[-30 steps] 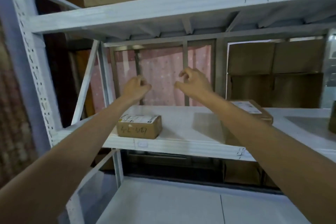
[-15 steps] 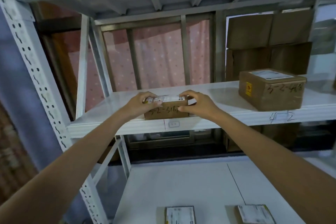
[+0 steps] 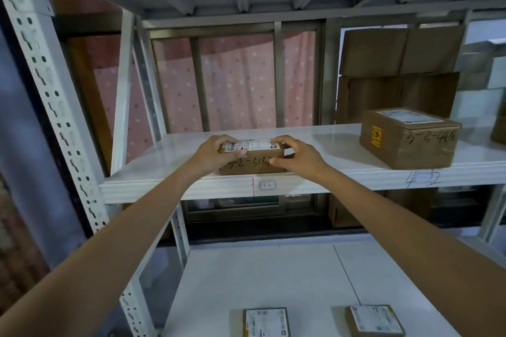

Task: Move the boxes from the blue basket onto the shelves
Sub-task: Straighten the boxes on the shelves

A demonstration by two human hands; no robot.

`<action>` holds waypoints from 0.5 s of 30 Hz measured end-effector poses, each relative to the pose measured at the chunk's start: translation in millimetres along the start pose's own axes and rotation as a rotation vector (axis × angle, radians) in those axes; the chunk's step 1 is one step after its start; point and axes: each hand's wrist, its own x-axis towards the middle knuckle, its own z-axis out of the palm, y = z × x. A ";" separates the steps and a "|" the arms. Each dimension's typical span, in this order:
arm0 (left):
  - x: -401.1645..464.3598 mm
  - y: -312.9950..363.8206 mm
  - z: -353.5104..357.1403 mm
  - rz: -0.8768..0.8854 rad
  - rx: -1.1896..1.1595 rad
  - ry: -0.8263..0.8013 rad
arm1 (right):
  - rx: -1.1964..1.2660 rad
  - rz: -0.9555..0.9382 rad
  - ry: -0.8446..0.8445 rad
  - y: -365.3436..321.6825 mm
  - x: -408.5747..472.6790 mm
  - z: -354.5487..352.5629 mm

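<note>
Small box (image 3: 253,157) sits on the middle shelf (image 3: 169,183), near its front edge, white label up, handwritten code on the front face. Left hand (image 3: 216,154) grips the box's left end, fingers curled over the top edge onto the label. Right hand (image 3: 297,157) is at the right end: thumb against the front face, fingers arched over the top corner; contact looks light, hold on the box not certain. Larger box (image 3: 409,138) stands on the same shelf, well apart to the right, yellow sticker on its front. Lower shelf (image 3: 260,276) carries two flat boxes, one (image 3: 265,321) at centre, another (image 3: 375,320) to its right. Blue basket out of view.
</note>
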 end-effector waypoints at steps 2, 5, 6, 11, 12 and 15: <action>-0.4 0.5 0.4 0.003 -0.013 0.016 | -0.028 -0.001 -0.021 -0.4 0.0 -0.4; 0.4 2.1 -2.0 0.017 0.015 0.018 | -0.060 -0.004 -0.022 -2.3 -1.4 -1.4; 1.1 3.8 -4.1 0.011 0.019 0.002 | -0.060 -0.001 -0.016 -3.4 -1.8 -3.0; 10.9 28.9 -23.2 0.046 0.055 0.028 | -0.086 0.001 -0.016 -14.9 -3.1 -29.6; 15.9 39.6 -26.6 0.078 0.051 0.049 | -0.090 -0.006 0.010 -18.5 -2.2 -41.2; 34.9 82.5 -24.7 0.162 -0.006 0.067 | -0.082 -0.018 0.124 -24.1 -1.3 -89.0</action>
